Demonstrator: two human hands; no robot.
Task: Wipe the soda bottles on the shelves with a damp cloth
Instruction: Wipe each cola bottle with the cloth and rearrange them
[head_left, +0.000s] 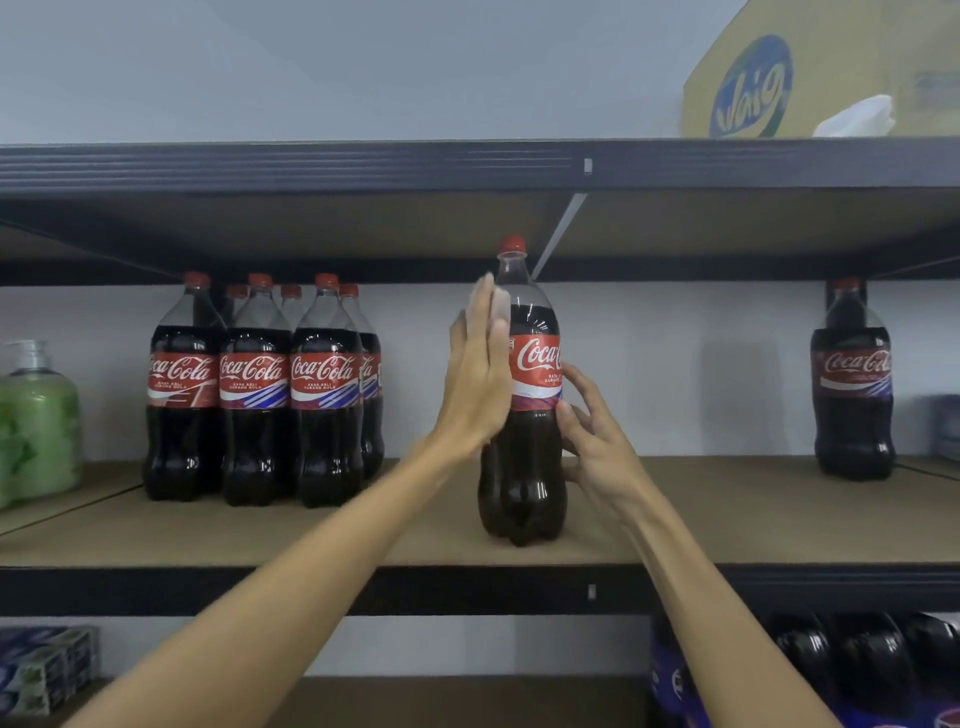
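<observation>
A large cola bottle (530, 395) with a red cap stands upright near the front of the middle shelf (363, 540). My left hand (480, 374) lies flat with straight fingers against the bottle's left side, up to its shoulder. My right hand (597, 441) touches the bottle's right side at the lower edge of the label, fingers spread and slightly bent. A group of several cola bottles (260, 395) stands at the left of the shelf. One more cola bottle (854, 384) stands at the far right. A white cloth (857, 117) lies on the top shelf, right.
A green soap dispenser (36, 426) stands at the shelf's far left. A yellow cardboard box (810, 67) sits on the top shelf (363, 166). Dark bottles (857, 665) fill the lower right shelf; small boxes (41, 670) lie lower left.
</observation>
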